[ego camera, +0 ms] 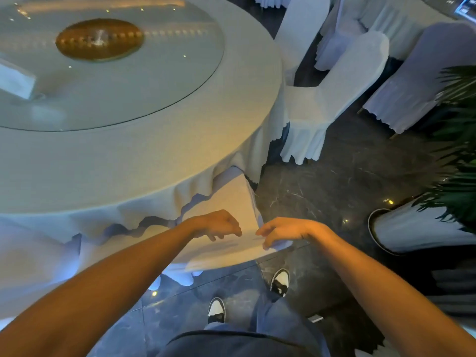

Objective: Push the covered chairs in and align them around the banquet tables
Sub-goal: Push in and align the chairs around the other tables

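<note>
A white covered chair [233,194] stands right in front of me, its seat tucked under the scalloped cloth of the round banquet table [144,155]. Only the top of its back shows near my hands. My left hand [219,225] hangs just above the chair back with loosely curled fingers and holds nothing. My right hand [279,231] is at the back's right corner, thumb and fingers curled over the cover's edge. A second covered chair [324,99] stands at the table's right side, angled out a little, and a third [301,32] farther round.
A glass turntable [164,81] with a gold centre lies on the table. Another covered chair [33,256] is at my left. More covered chairs [417,78] from a neighbouring table crowd the top right. A white planter [414,230] with a green plant [458,155] stands on the dark marble floor at right.
</note>
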`<state>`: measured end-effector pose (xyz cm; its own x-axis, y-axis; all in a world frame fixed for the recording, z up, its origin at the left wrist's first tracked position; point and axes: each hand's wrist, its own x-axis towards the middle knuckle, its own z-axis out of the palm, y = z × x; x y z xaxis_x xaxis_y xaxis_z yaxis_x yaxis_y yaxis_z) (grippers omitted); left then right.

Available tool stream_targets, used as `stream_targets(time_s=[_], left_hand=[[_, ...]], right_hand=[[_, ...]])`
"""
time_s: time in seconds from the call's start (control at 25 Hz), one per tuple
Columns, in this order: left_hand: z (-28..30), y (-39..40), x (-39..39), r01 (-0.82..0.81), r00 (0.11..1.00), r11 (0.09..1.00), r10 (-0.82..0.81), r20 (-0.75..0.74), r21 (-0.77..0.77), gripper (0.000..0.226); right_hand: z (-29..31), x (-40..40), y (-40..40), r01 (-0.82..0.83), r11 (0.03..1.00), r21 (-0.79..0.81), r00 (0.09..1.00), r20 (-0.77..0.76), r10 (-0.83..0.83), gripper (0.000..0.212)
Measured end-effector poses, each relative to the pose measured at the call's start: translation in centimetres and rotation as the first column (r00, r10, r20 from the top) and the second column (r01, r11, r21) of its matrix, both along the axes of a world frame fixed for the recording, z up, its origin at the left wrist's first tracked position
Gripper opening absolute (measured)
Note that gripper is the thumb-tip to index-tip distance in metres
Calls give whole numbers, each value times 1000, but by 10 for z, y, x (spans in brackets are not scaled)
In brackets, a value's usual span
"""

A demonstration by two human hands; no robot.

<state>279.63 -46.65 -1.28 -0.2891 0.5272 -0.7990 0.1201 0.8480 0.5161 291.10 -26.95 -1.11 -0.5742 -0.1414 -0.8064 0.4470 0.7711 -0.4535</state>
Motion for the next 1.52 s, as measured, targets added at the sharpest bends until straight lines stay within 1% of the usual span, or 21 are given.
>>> stream_targets(time_s=[0.08,0.16,0.24,0.32,0.4,0.48,0.56,0.64,0.72,0.8,0.88,0.96,1.04,1.08,1.16,1.24,1.28,1.32,1.36,1.44,1.52], left_hand=[[-11,38,-6,88,978,996,-89,-187,-14,62],[-22,77,-12,160,952,986,-167,-255,-49,68],[-29,122,-18,205,926,976,-219,-308,-78,68],[-28,177,-23,211,905,975,-222,-362,-71,59],[-25,231,-32,201,898,979,-193,-396,-21,45],[-23,282,-44,164,896,986,-145,-419,9,39],[-20,333,-51,138,877,990,-107,-469,32,47],[-14,369,-59,140,850,990,-124,-512,-7,62],[-12,412,-81,155,825,988,-144,-546,-26,62],[-8,444,-103,163,811,987,-141,-569,-12,62],[-7,481,-129,163,806,987,-126,-579,12,60],[-9,519,-157,167,800,986,-127,-586,14,56],[-17,561,-195,164,815,985,-107,-570,50,54],[-27,603,-233,152,821,986,-87,-564,69,56],[-31,640,-269,103,836,990,-35,-548,93,65],[-31,681,-311,89,834,991,-19,-552,100,68],[-28,701,-333,78,841,992,-10,-541,103,68],[-28,718,-352,64,849,991,5,-529,113,69],[-27,735,-371,52,858,991,20,-513,125,69],[-20,765,-408,34,874,989,39,-485,141,71],[-16,793,-439,35,873,992,28,-486,120,76]], right_hand=[[3,-7,46,29,999,31,1000,-3,-29,61],[9,-14,93,24,998,64,1000,10,-25,53],[13,-23,145,29,993,114,1000,2,-30,55],[14,-33,202,43,987,156,999,-1,-43,55],[16,-46,252,1,978,206,1000,-22,3,54],[19,-55,300,7,970,241,999,-49,5,54],[24,-66,347,-6,965,261,998,-54,21,52],[28,-80,381,-26,957,288,997,-56,44,52],[32,-102,422,-22,951,310,995,-85,51,54],[28,-125,458,-33,946,323,992,-105,70,54],[20,-156,496,-84,933,349,986,-109,129,55],[15,-190,531,-102,920,378,984,-98,150,62],[7,-230,567,-87,917,388,987,-93,133,71],[2,-267,603,-87,903,421,985,-100,141,72],[1,-303,635,-32,881,471,982,-148,115,71],[-1,-347,670,11,880,476,975,-199,95,64],[0,-372,689,3,872,489,976,-192,104,60],[3,-393,706,-17,853,521,978,-169,123,58],[9,-414,725,-16,838,546,975,-177,134,58],[25,-449,756,11,819,573,957,-243,157,58],[35,-478,785,55,818,573,937,-312,156,55]])
